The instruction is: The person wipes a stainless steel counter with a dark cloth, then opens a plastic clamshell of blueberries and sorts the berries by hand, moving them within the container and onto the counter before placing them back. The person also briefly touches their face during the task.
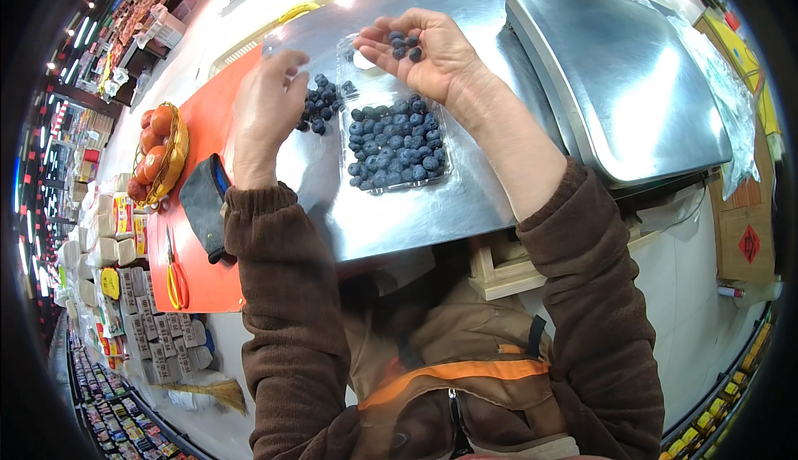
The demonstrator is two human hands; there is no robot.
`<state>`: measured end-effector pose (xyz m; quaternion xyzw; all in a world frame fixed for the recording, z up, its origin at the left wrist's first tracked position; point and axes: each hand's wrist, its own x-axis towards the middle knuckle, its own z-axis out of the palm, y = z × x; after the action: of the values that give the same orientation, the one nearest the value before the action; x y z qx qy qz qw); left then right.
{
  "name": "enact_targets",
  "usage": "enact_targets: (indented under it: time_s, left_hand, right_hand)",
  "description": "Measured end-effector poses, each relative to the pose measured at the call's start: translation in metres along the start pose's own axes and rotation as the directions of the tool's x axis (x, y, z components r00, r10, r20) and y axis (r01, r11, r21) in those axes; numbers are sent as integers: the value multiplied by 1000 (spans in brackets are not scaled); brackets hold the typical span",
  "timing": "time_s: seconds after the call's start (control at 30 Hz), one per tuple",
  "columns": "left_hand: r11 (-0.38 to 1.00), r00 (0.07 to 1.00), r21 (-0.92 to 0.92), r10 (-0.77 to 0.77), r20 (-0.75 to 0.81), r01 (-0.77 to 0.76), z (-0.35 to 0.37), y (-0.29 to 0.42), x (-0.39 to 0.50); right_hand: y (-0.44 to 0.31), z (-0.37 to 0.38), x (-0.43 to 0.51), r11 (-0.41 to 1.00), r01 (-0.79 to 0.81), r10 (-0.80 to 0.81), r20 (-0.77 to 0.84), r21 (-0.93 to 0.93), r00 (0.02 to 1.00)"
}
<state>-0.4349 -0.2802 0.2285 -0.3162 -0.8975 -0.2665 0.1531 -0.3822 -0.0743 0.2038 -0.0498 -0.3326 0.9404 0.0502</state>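
Observation:
In the head view, my right hand [436,55] is palm up above the back of a clear plastic clamshell. Several blueberries [399,48] lie in its cupped palm. The clamshell's tray [399,191] holds a bed of blueberries [393,148], and its lid [343,55] lies open behind. A loose heap of blueberries [321,101] rests on the steel surface left of the tray. Beside that heap is my left hand [268,111], blurred, fingers curled and thumb apart. Its inner side is partly hidden, so I cannot see whether it holds a berry.
A steel weighing scale [623,80] stands at the right. On the red board [212,285] at left lie yellow-handled scissors [176,276], a dark cloth item [202,204] and a netted bag of reddish round produce [156,154]. Stacked packages [156,335] and a broom [218,391] are lower left.

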Motion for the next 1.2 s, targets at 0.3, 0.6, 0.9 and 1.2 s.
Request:
enact_targets:
  time_s: [0.3,0.6,0.9,1.2]
  left_hand:
    - [916,948,-245,297,-116,-317,27,56,-11]
    - [925,963,-273,235,-135,-264,32,50,-7]
    - [875,969,-443,105,-223,-197,24,38,-1]
    - [748,987,-654,8,-161,-113,22,37,-3]
  right_hand:
    - [3,5,-7,980,-17,20,10,-200,1000]
    - [11,8,-9,979,-35,50,69,-201,996]
    - [4,7,-12,966,-75,110,133,-248,985]
    - [3,11,-13,969,-83,103,74,-232,992]
